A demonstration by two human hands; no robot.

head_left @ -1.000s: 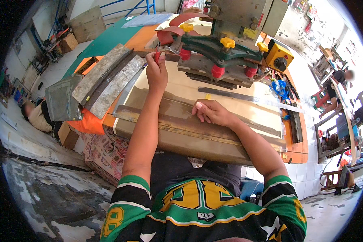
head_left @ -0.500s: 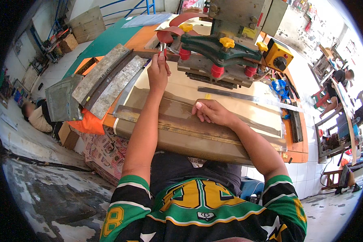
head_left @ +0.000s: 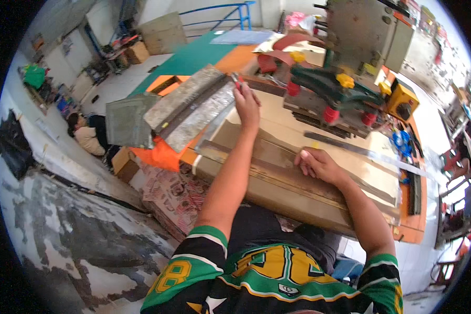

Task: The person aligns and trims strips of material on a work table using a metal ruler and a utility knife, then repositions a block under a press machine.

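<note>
Just right of centre, here's the right hand (head_left: pixel 317 165) at the brown sheet (head_left: pixel 293 199), fingers curled loosely; whether they pinch anything, I can't tell. Farther up, upper middle, the left hand (head_left: pixel 247 104) closes its fingers around a red-handled tool (head_left: pixel 238 83). Upper right, the press (head_left: pixel 332 97); beyond, top centre, a blue railing (head_left: pixel 244 17).
</note>
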